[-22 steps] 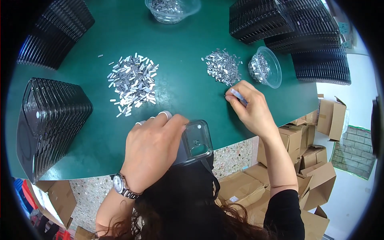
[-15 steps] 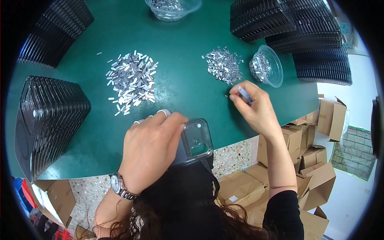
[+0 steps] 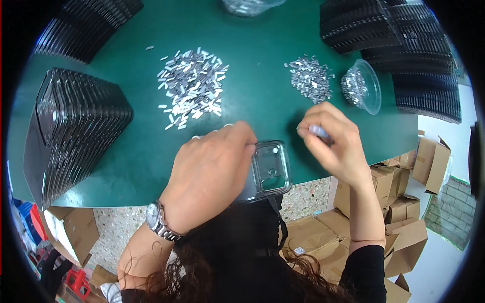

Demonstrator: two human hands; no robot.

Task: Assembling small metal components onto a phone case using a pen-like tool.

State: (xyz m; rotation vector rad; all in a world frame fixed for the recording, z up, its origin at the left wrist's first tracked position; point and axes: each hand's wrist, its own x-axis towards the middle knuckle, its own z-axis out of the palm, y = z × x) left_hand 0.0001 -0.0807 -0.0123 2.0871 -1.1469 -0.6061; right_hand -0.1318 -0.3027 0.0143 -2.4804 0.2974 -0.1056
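A clear, dark-edged phone case (image 3: 272, 174) lies at the table's near edge, its camera-cutout end pointing right. My left hand (image 3: 209, 161) is closed on it, thumb and fingers at its left part, which they hide. Just right of the case, my right hand (image 3: 337, 141) is raised with thumb and index finger pinched. A short, pale lilac stick-like tool (image 3: 319, 131) sits in its curled fingers. Whether a tiny piece is also between the fingertips cannot be made out. Beyond this hand lies a pile of small silvery metal pieces (image 3: 310, 78).
A heap of longer grey-and-white bars (image 3: 194, 86) lies left of centre. Stacked dark cases (image 3: 83, 131) stand at left, more stacks (image 3: 353, 25) at back right. A clear bowl (image 3: 373, 88) of metal pieces sits right, another bowl (image 3: 250, 6) far back. Cardboard boxes (image 3: 313, 235) lie below.
My right hand has come back from the edge of the small-piece pile, nearer the phone case. My left hand keeps its hold on the case. The whole view has shifted somewhat.
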